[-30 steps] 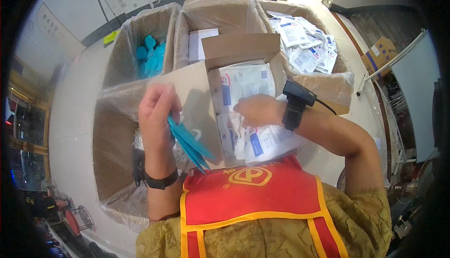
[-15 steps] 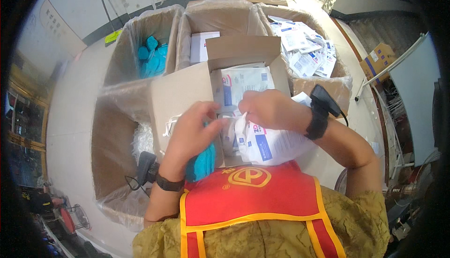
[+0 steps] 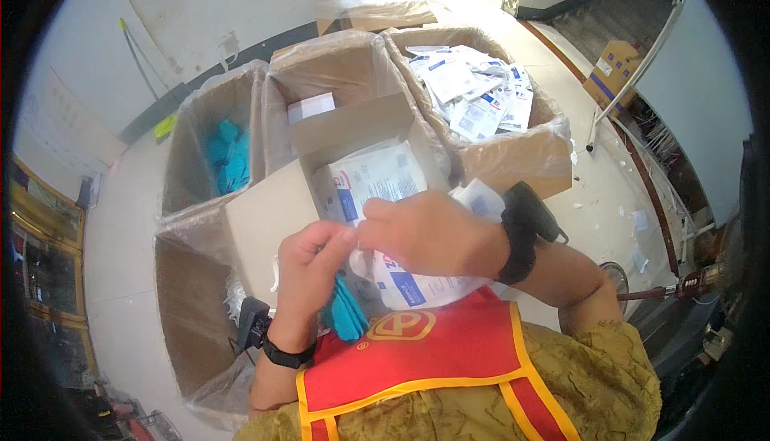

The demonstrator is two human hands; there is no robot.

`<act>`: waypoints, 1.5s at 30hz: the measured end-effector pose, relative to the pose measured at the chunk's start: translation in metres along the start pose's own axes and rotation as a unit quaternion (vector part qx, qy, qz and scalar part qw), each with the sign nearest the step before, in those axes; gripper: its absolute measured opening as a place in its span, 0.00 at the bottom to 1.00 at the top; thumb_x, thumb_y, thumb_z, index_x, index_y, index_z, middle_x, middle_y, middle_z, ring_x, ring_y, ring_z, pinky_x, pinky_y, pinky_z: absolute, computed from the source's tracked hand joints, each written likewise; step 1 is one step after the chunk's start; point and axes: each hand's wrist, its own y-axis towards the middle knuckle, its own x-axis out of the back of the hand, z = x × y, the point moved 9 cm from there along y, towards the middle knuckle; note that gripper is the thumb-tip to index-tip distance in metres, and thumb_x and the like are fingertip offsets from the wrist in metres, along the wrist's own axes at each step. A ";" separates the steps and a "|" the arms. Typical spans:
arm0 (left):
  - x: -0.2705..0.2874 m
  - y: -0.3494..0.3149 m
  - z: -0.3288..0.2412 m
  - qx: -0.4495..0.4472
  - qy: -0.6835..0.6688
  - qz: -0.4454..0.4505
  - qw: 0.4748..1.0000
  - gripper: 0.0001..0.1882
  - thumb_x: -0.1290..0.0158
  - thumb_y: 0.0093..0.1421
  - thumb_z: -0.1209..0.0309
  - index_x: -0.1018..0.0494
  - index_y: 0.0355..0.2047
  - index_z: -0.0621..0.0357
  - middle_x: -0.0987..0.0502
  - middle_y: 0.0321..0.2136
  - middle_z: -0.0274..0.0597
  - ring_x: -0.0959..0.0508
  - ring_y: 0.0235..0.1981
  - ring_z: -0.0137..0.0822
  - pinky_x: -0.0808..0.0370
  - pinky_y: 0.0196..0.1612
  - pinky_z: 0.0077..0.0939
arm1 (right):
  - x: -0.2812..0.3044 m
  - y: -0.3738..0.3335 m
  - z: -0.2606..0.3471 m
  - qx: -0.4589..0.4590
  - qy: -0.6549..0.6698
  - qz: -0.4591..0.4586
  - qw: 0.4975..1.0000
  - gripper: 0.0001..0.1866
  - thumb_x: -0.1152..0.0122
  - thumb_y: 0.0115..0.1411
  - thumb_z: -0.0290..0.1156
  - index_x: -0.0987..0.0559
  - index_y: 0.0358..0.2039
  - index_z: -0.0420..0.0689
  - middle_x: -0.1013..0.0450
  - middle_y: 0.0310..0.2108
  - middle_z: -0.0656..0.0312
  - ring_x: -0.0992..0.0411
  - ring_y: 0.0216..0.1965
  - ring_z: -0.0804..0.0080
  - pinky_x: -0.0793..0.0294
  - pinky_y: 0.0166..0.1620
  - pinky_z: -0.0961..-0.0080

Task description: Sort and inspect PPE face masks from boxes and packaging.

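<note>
My right hand (image 3: 437,234) is closed at the top of a white plastic packet (image 3: 413,287) with a blue and pink print, which lies before my apron. My left hand (image 3: 309,269) meets it, thumb and fingers pinched against the right fingertips; what they pinch is too small to make out. Below the left palm a teal folded piece (image 3: 346,313), like a face mask, rests near the apron; whether the lower fingers hold it is hidden. Beyond the hands an open carton (image 3: 273,208) contains more of the flat white packets (image 3: 377,175).
Around the carton stand large plastic-lined boxes: one with teal pieces (image 3: 230,156), one with a white box (image 3: 311,107), one heaped with white packets (image 3: 481,92), and one at the near left (image 3: 188,305). A white board (image 3: 694,112) and a brown box (image 3: 613,72) stand at right.
My left hand has closed from a loose opening into a pinch and met my right hand. Both hands are together over the packet. The whole view has shifted and tilted.
</note>
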 end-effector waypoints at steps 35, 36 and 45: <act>0.060 -0.012 -0.055 -0.146 0.008 -0.007 0.989 0.08 0.48 0.54 0.77 0.23 0.34 0.66 0.22 0.39 0.46 0.24 0.36 0.32 0.29 0.36 0.21 | 0.067 -0.109 -0.113 -0.246 0.314 -0.258 0.880 0.05 0.43 0.61 0.31 0.24 0.31 0.43 0.28 0.27 0.68 0.30 0.30 0.82 0.31 0.35 0.85; 0.079 -0.014 -0.044 -0.108 -0.022 -0.046 0.993 0.08 0.47 0.53 0.77 0.23 0.34 0.66 0.22 0.39 0.45 0.25 0.35 0.30 0.30 0.36 0.20 | 0.071 -0.133 -0.143 -0.291 0.349 -0.317 0.832 0.06 0.43 0.61 0.31 0.24 0.30 0.43 0.29 0.26 0.70 0.31 0.30 0.84 0.32 0.34 0.86; 0.073 0.000 -0.044 -0.067 -0.021 -0.092 0.993 0.07 0.44 0.54 0.75 0.24 0.34 0.62 0.23 0.30 0.37 0.30 0.23 0.21 0.35 0.25 0.15 | 0.088 -0.177 -0.424 -0.357 0.424 -0.471 0.686 0.16 0.45 0.63 0.36 0.26 0.46 0.38 0.27 0.36 0.63 0.32 0.34 0.78 0.31 0.39 0.79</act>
